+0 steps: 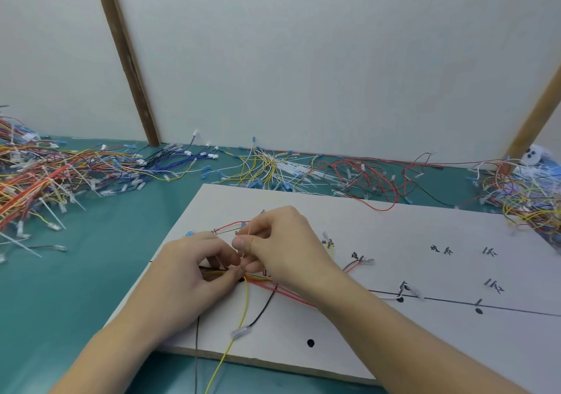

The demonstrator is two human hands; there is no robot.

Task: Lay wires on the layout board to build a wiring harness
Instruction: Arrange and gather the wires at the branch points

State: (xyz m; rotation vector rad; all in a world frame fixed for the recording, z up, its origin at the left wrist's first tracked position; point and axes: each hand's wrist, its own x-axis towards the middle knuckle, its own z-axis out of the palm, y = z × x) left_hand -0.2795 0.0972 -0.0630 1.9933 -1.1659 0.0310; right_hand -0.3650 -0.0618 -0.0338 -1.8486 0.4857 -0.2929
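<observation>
Several wires (261, 281) are gathered into one bundle running along the drawn black line (516, 310) on the layout board (394, 235), and both hands are working on it near the line's left end. Looks like the bundle is getting cinched with a thin white tie (244, 241), though it's too fine to be sure whether it's a cable tie or just a wire tail.

If that's the step, my guess at doing it right: keep the bundle flat on the line, don't let the red ones drift off it, and pull the tie straight up rather than sideways so the branch points stay where they are. The yellow wire (243, 311) and the black wire (264, 308) drop away below the line toward the board's near edge, and they should stay outside the loop.

Grip-wise: the left hand (194, 272) has its fingers closed narrow, pinching the bundle down right on the line. The right hand (282, 248), touching it just to the right, has thumb and forefinger pinched tight on the white strand, held upright above the line.

Farther right along the line another tie (408, 290) sits by a black dot (400, 299). Loose wire piles (45, 175) lie well beyond the board.
</observation>
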